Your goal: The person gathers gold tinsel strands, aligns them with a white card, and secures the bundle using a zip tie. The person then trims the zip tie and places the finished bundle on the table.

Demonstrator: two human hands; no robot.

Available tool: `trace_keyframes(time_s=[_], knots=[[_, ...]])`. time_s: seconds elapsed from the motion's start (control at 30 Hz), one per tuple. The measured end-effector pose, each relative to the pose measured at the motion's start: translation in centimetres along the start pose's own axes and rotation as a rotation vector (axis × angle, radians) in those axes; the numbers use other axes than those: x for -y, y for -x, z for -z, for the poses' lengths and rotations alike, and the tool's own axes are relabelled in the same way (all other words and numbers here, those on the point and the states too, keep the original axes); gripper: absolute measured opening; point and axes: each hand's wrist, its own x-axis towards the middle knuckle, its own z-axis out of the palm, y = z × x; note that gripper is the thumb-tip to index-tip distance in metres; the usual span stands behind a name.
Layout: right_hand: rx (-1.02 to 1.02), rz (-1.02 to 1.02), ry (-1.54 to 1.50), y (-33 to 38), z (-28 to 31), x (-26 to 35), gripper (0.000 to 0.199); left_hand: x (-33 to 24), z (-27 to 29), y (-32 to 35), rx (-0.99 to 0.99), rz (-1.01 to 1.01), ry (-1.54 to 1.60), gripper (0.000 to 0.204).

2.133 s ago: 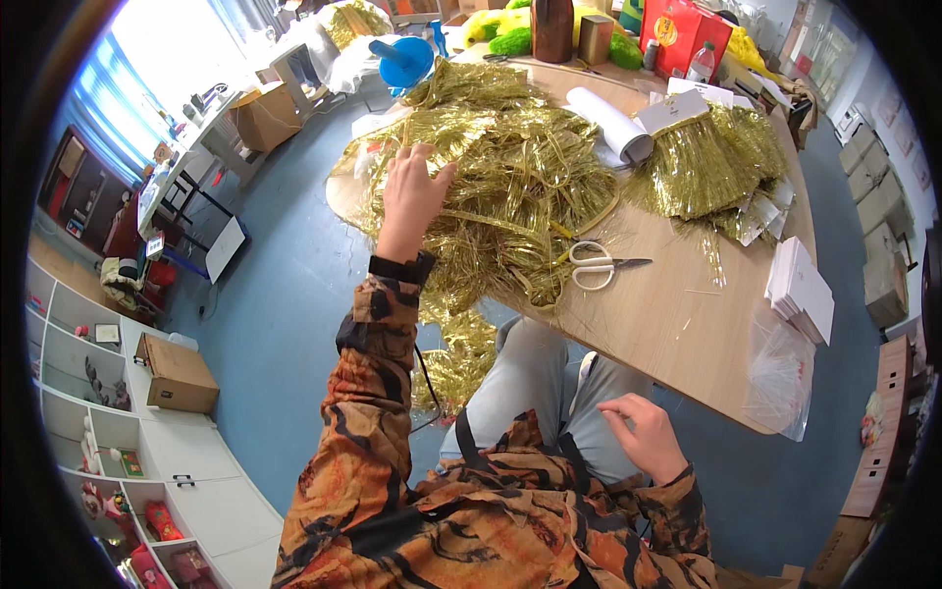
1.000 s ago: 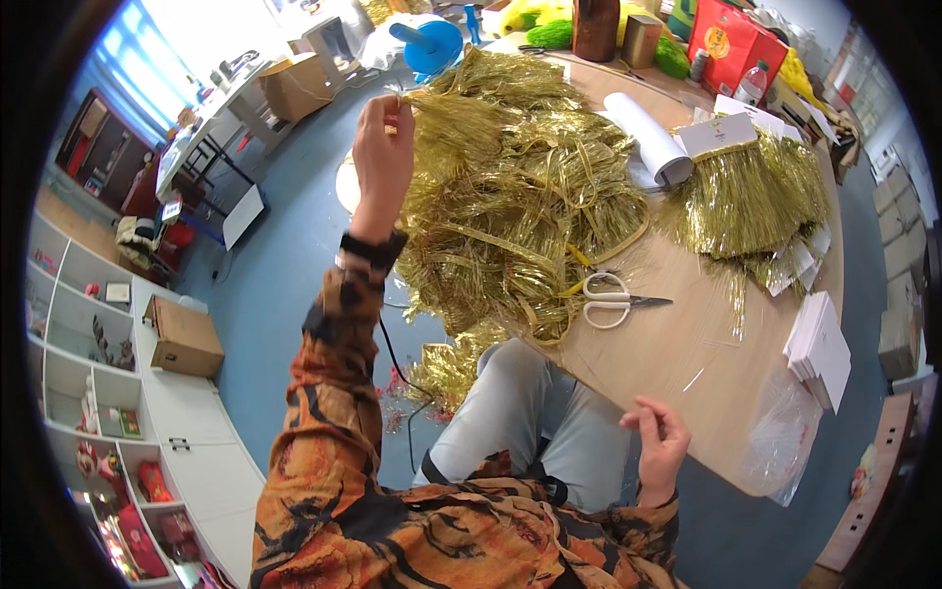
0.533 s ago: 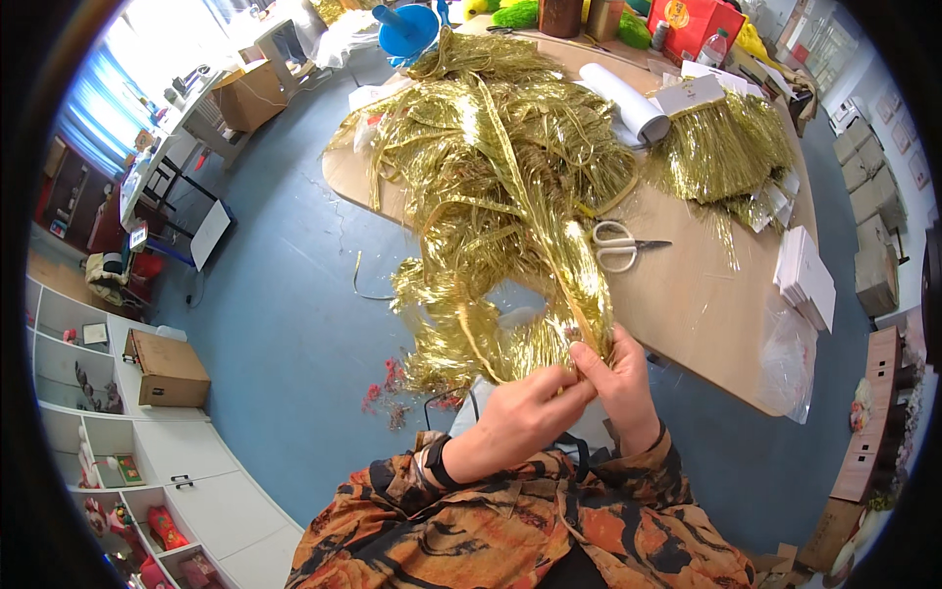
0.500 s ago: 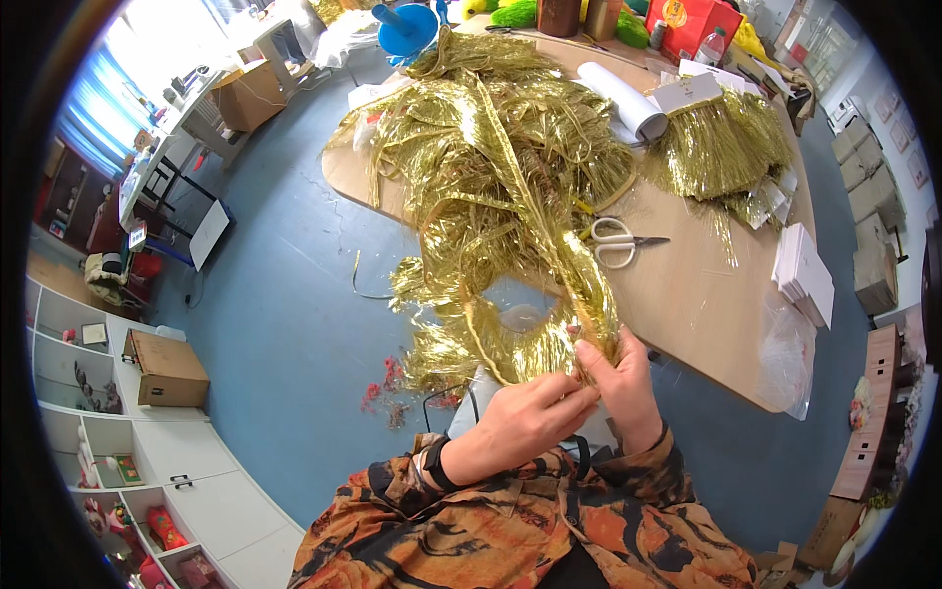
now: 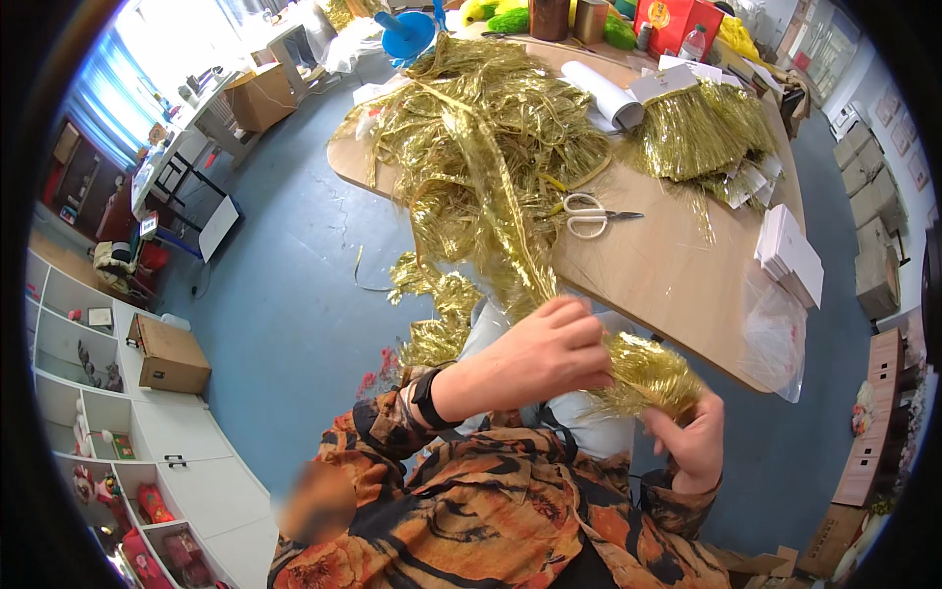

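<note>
A shiny gold tinsel fringe [image 5: 643, 378] stretches between my two hands above my lap. My left hand [image 5: 549, 355] is closed on its strip edge, fingers pinched together. The strip runs on from there up to the large gold tinsel heap [image 5: 520, 128] on the table. Lower and to the right, my right hand [image 5: 690, 442] is closed round the other end of the fringe, its fingertips partly hidden. More gold fringe [image 5: 437, 329] hangs off the table beside my left forearm. Scissors [image 5: 586, 216] with white handles lie beyond my hands, blades pointing right.
On the wooden table [image 5: 677, 285] are carded gold fringe bundles [image 5: 697, 133], a white paper roll [image 5: 603, 96], a stack of white cards [image 5: 788, 257] and a clear plastic bag [image 5: 772, 339]. A blue plastic object [image 5: 405, 37] stands at the far left corner.
My hands have moved apart, the right one going right and down with the fringe end. The left hand has risen slightly, and the fringe now spans the gap between them.
</note>
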Motion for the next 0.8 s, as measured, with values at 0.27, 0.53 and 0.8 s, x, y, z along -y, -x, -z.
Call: trace_keyframes(time_s=[0.27,0.53,0.8], knots=[[-0.796,0.99,0.598,-2.7,-1.3,-6.4,0.044,-6.0,1.0,-0.8,0.002,0.102,0.206,0.018],[-0.886,0.697,0.32,-6.3,4.0,-7.8,0.049,-5.5,12.0,6.2,-0.134,0.444,0.568,0.016],[-1.164,0.756,0.569,-4.5,11.8,-5.7,0.052,-4.3,14.3,12.4,-0.65,0.398,0.623,0.026]])
